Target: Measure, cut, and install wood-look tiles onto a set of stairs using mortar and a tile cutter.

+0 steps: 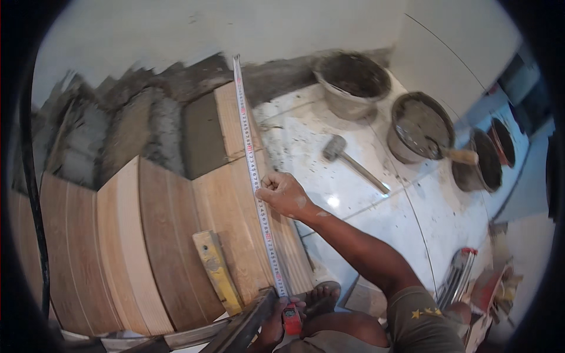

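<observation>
Head view: right hand (285, 194) clenched at tape (265, 229), left hand (275, 322) gripping case (291, 322) (bar (246, 320) alongside), mallet (358, 168) and buckets (346, 106) beyond.

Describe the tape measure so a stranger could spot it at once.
Find the wooden-looking stairs filling the left side. Along their floor-side step stretches the tape measure, red case in the left hand, right hand at its blade. Unlike the short, blocky yellow level nearby, it is a long, thin, pale strip.

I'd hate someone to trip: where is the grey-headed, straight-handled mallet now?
In the head view, the mallet lies right of centre on the white tiled floor, between the person's right hand and the grey bucket holding a wooden-handled tool.
</observation>
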